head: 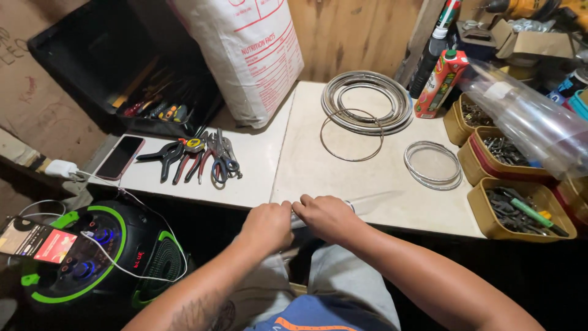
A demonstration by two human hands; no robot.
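Head cam: both hands (298,222) pinch clear plastic strip (367,202).

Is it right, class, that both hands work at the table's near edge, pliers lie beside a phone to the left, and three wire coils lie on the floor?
Not quite. The head view shows the three wire coils lying on the table, not the floor. The left hand, right hand, pliers and phone are as stated.

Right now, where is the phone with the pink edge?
In the head view, the phone lies flat at the left end of the white table, just left of the pile of pliers and beside the white charger.
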